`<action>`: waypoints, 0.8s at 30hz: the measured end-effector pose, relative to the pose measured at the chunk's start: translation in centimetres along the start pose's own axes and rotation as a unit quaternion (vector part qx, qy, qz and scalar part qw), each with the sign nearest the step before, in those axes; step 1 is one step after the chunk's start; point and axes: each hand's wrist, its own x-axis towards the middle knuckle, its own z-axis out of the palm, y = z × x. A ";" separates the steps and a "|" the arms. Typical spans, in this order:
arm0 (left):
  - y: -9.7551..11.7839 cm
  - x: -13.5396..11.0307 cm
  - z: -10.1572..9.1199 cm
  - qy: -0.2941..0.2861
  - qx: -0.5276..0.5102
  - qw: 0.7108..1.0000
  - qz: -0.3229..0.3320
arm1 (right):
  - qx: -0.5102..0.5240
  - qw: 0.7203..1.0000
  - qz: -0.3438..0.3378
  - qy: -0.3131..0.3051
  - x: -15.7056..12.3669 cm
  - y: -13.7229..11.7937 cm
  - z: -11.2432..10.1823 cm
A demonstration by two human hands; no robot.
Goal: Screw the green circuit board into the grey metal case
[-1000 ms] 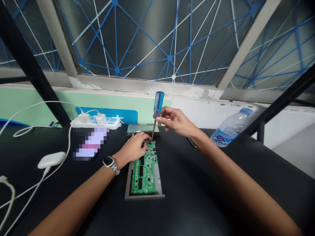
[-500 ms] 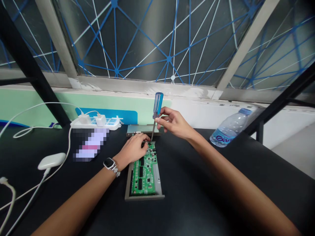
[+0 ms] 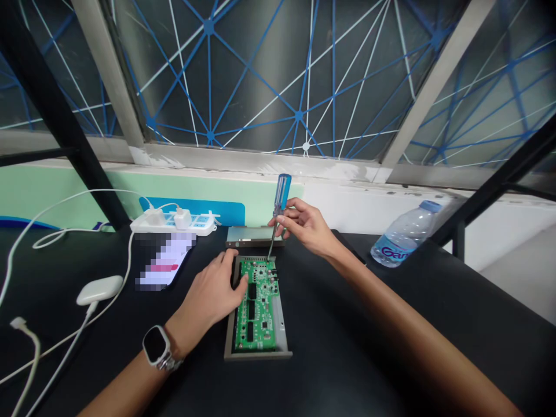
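Observation:
A green circuit board [image 3: 263, 313] lies in a shallow grey metal case [image 3: 281, 324] on the black table. My left hand [image 3: 217, 289] grips the left wall of the case, fingers along its outer side and thumb over the board's edge. My right hand [image 3: 304, 223] pinches a screwdriver [image 3: 283, 191] with a clear and blue handle, low on the handle near the shaft. The screwdriver stands nearly upright, slightly tilted, its tip down at the far right corner of the board. Any screw under the tip is too small to make out.
Behind the case lies a flat metal cover [image 3: 254, 234]. A white power strip [image 3: 174, 223] with plugs, a phone [image 3: 167, 260], a white charger [image 3: 99, 289] and cables occupy the left. A water bottle [image 3: 403, 234] stands at right; a dark flat object [image 3: 351, 249] lies behind my right forearm.
My left hand has moved back from the board's far end to the case's left wall. My right hand still holds the screwdriver at the far corner. The view has shifted slightly.

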 end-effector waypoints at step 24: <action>0.6 -0.8 0.2 -0.046 0.087 0.994 -0.037 | -0.401 0.888 0.222 0.038 -9.9 3.0 0.5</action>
